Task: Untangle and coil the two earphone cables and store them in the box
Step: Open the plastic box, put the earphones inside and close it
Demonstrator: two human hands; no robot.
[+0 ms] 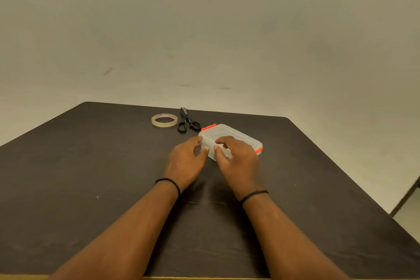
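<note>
A flat, translucent plastic box with orange clasps lies lid-down-closed on the dark matte table. The right hand grasps its near edge; the left hand, fingers loosely spread, touches its left corner. Beyond lie a clear tape ring and black-handled scissors.

Left hand fingers curled — right hand loosely curled, forearms extended

You can make out red lettering on the inner core of the tape roll, but it is too small and blurred for you to read.
</note>
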